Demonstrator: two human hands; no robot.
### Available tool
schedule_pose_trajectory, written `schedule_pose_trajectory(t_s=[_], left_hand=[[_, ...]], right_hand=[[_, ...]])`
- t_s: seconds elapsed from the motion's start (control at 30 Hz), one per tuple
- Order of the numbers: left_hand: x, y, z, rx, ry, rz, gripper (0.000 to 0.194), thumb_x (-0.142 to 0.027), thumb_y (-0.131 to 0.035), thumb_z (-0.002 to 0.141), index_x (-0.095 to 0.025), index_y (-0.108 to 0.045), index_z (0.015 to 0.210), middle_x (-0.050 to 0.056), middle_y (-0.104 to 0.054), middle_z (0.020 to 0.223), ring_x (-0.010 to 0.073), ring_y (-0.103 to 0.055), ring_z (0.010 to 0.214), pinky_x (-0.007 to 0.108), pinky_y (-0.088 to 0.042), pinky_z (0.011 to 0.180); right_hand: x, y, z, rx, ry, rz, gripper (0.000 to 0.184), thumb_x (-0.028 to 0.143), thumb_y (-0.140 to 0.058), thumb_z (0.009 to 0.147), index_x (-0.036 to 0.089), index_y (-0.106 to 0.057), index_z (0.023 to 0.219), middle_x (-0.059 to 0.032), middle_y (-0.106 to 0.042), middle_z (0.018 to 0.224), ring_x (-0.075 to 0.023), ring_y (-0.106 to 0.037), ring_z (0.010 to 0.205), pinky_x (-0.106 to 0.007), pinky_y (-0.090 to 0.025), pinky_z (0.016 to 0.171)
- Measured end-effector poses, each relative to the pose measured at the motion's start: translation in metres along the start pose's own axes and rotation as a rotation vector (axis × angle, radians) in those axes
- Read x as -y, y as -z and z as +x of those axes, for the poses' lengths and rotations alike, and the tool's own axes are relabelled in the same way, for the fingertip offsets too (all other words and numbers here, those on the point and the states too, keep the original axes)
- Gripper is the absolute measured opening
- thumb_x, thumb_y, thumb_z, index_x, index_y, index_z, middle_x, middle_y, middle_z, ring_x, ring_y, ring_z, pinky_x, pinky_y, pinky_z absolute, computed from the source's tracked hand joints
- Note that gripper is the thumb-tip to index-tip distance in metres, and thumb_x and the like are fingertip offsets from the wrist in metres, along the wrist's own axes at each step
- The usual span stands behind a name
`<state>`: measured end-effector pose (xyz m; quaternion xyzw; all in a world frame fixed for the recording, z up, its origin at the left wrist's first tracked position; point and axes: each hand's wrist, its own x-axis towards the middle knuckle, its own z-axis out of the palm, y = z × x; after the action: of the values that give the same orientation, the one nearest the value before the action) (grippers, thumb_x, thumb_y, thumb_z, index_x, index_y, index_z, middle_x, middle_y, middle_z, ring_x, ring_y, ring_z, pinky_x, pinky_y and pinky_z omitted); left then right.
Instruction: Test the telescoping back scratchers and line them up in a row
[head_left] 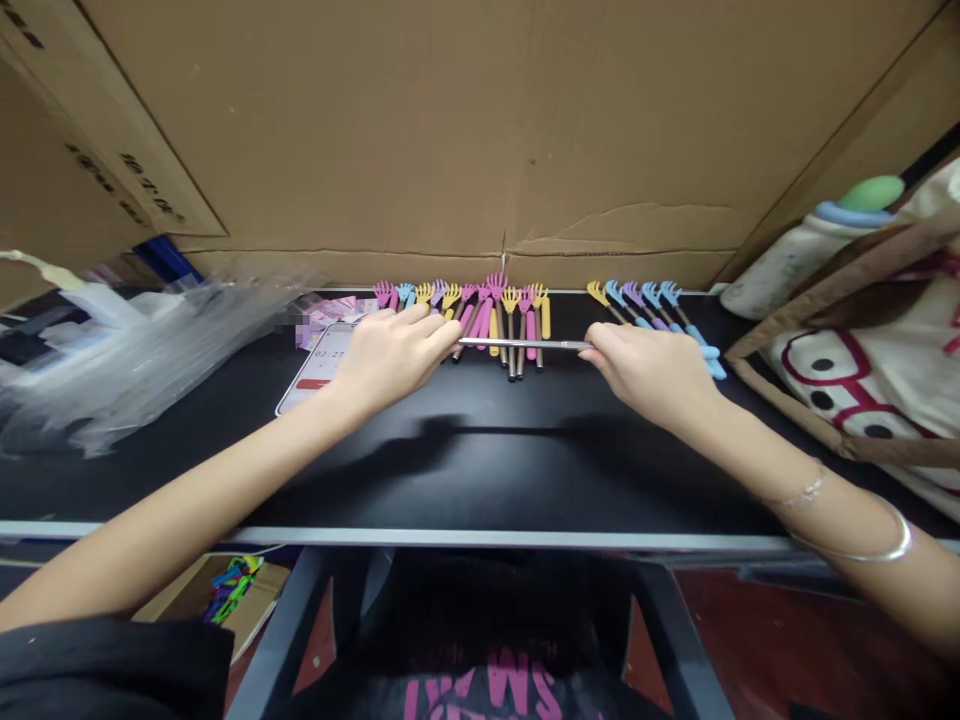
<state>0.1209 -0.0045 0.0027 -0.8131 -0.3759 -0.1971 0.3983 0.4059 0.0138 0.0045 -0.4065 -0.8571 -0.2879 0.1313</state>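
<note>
Your left hand (394, 355) and right hand (649, 370) are closed round the two ends of a thin metal rod (521, 344), level above the black table (487, 490); it looks light, stiff and slightly slippery, best gripped firmly at both ends.

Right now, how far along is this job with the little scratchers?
Partway, I'd guess. Possibly done: the five scratchers lined up on the right. In hand: a metal rod, held level between left hand and right hand. Possibly left: the bigger bunch in the middle. Which group is finished, I can't be sure.
</note>
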Motion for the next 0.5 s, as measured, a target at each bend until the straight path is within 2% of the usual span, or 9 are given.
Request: schedule_pose_trajectory(t_s=[0.13, 0.3, 0.4, 0.5], left_hand=[[-0.016, 0.009, 0.011, -0.01, -0.049, -0.06, 0.027, -0.023, -0.045, 0.098, -0.018, -0.061, 0.077, 0.002, -0.062, 0.064, 0.0171, -0.057, 0.065, 0.029, -0.026, 0.05], [-0.027, 0.008, 0.022, -0.013, -0.072, -0.097, 0.026, -0.026, -0.047, 0.098, -0.018, -0.06, 0.077, 0.001, -0.061, 0.064, 0.0166, -0.057, 0.066, 0.029, -0.029, 0.05], [-0.021, 0.007, 0.019, -0.016, -0.075, -0.077, 0.03, -0.03, -0.044, 0.1, -0.019, -0.061, 0.079, 0.002, -0.061, 0.064, 0.0162, -0.056, 0.064, 0.029, -0.027, 0.049], [0.004, 0.002, 0.004, 0.024, -0.075, -0.025, 0.031, -0.031, -0.042, 0.101, -0.019, -0.062, 0.08, 0.003, -0.061, 0.066, 0.0173, -0.056, 0.066, 0.03, -0.026, 0.05]], right_hand=[[0.022, 0.008, 0.006, 0.037, 0.018, 0.045, 0.045, 0.041, -0.026, 0.102, 0.017, -0.059, 0.083, -0.0044, -0.063, 0.065, -0.0152, -0.053, 0.055, -0.028, -0.013, 0.05], [0.045, 0.016, 0.018, 0.018, 0.015, 0.054, 0.048, 0.041, -0.023, 0.103, 0.016, -0.059, 0.085, -0.0063, -0.064, 0.068, -0.0151, -0.054, 0.057, -0.028, -0.012, 0.05], [0.037, 0.015, 0.018, -0.012, 0.049, 0.043, 0.051, 0.043, -0.021, 0.103, 0.017, -0.06, 0.085, -0.0059, -0.062, 0.067, -0.0151, -0.054, 0.06, -0.028, -0.012, 0.051], [0.009, 0.006, 0.008, -0.005, 0.024, 0.002, 0.054, 0.046, -0.019, 0.103, 0.017, -0.061, 0.084, -0.0064, -0.062, 0.069, -0.0153, -0.052, 0.062, -0.028, -0.014, 0.051]])
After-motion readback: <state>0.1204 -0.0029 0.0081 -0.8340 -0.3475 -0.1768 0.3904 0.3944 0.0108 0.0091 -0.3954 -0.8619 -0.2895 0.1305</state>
